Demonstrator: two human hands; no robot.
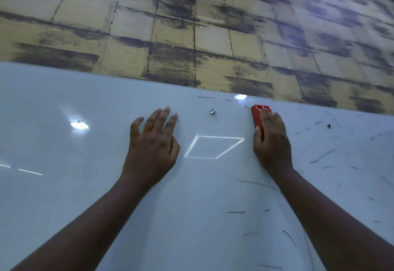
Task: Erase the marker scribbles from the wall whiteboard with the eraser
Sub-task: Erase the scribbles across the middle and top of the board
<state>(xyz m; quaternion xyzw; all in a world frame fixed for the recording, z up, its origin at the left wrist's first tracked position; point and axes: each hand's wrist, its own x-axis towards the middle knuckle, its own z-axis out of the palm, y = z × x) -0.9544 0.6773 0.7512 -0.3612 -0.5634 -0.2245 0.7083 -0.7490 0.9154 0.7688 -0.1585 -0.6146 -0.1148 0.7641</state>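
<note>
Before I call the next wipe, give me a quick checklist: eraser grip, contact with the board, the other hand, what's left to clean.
1. Grip: right hand holds the red eraser - ok.
2. Eraser flat against the whiteboard: pad face hidden under the hand - cannot tell.
3. Left hand rests open on the board, away from any marks - ok.
4. Board clean: marker strokes remain right of and below the eraser - not ok.
5. Metal standoff sits left of the eraser, apart from it - ok.
</note>
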